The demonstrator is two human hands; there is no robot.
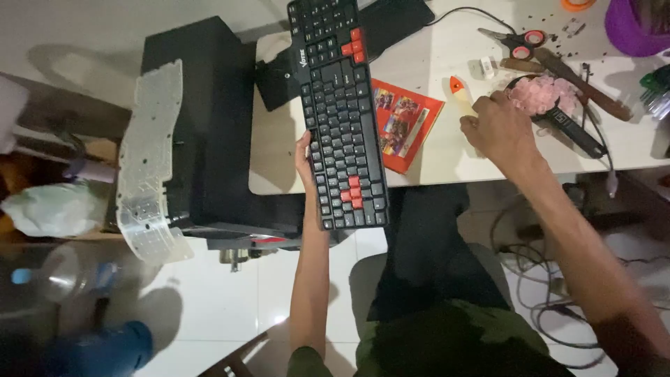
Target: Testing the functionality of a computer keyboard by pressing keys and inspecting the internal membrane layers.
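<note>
A person is sitting at a white table (433,150), beside a black computer case (209,126) that is carrying a clear keyboard membrane sheet (146,160). Their left hand (305,162) is gripping the left edge of a black keyboard with red keys (340,112), holding it half over the table edge. Their right hand (497,126) is closing loosely around an orange-tipped screwdriver (460,94) lying near scissors (516,40) and pink rubber domes (544,94); pinching the handle squarely while keeping the keyboard steady looks wisest, since it could be tipping.
</note>
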